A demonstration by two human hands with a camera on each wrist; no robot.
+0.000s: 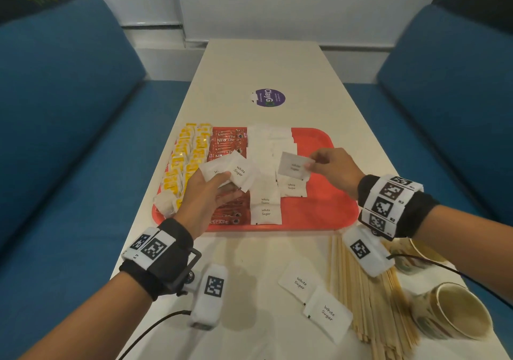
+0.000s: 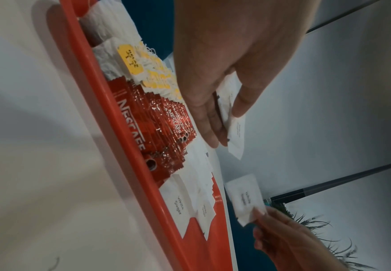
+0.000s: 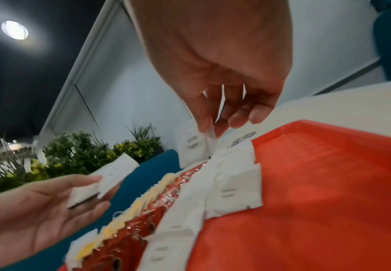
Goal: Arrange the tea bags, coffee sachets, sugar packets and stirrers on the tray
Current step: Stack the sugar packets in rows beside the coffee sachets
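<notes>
A red tray (image 1: 327, 207) carries yellow-tagged tea bags (image 1: 183, 162) at its left, red coffee sachets (image 1: 227, 140) beside them, then columns of white sugar packets (image 1: 265, 207). My left hand (image 1: 205, 195) hovers over the coffee sachets, holding a small fan of sugar packets (image 1: 236, 172) between thumb and fingers. My right hand (image 1: 330, 169) pinches a single sugar packet (image 1: 294, 166) by its edge above the sugar columns. The same pinched packet (image 3: 191, 146) hangs from my fingertips (image 3: 204, 124) in the right wrist view. The left hand's packets (image 2: 235, 132) also show in the left wrist view.
Two loose sugar packets (image 1: 299, 282) lie on the white table (image 1: 249, 262) in front of the tray, beside a pile of wooden stirrers (image 1: 369, 298). Paper cups (image 1: 455, 312) lie at the right near edge. Blue sofas flank the table; a purple sticker (image 1: 269, 97) lies beyond the tray.
</notes>
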